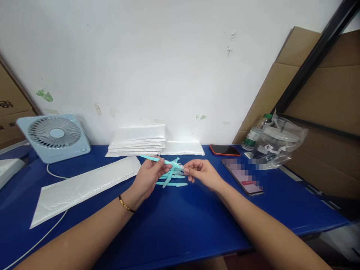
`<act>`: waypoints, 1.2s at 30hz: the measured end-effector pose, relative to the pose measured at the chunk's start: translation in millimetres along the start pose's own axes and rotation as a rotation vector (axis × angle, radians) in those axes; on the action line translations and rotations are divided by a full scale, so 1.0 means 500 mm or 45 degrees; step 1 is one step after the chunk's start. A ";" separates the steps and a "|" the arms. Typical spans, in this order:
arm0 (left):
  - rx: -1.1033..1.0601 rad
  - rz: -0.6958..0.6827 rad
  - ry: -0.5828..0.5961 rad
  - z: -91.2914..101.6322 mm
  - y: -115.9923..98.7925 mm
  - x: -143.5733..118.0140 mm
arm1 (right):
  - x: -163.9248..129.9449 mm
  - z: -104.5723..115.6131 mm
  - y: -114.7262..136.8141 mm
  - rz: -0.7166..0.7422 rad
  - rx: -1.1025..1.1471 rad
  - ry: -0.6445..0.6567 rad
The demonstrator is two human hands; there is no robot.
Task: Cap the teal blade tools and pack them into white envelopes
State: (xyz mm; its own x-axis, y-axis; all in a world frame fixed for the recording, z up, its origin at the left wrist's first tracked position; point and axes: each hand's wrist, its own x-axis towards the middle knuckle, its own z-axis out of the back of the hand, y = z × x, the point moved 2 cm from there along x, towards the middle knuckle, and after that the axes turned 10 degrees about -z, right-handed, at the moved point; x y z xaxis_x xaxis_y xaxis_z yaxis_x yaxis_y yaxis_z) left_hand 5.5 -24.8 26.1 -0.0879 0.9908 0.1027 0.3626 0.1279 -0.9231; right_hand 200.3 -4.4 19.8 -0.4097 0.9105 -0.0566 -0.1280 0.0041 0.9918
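Teal stick [161, 161] crosswise between both hands, level.

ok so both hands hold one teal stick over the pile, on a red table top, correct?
Not quite: the table top is blue, not red, as the head view shows. The rest stands: left hand and right hand hold one teal stick over the pile.

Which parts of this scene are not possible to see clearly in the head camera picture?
- Screen of the black phone: blurred in the head view.
- Pile of turquoise plastic sticks: partly hidden by the left hand and right hand; number unclear.
- Contents of the clear plastic bag: too crumpled to tell.
- Cardboard box: cut off by the left edge.
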 end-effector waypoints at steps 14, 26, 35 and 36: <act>-0.062 -0.029 0.011 -0.002 0.004 0.000 | 0.002 0.002 0.002 0.006 0.064 -0.033; -0.007 0.026 0.191 -0.016 0.006 -0.017 | 0.002 -0.005 0.002 0.027 0.020 0.041; 0.672 -0.200 0.427 0.001 0.001 -0.006 | -0.005 -0.006 0.007 -0.024 -0.079 0.127; 0.897 -0.286 0.459 0.006 -0.002 -0.005 | -0.003 -0.002 0.008 -0.007 -0.077 0.096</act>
State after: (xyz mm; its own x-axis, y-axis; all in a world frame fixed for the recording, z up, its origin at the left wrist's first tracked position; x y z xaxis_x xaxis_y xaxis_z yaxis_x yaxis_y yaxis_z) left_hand 2.4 -27.3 25.7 0.2575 0.9136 0.3146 -0.3058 0.3859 -0.8704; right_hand 199.7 -6.3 23.9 -0.4754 0.8768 -0.0728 -0.1835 -0.0179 0.9829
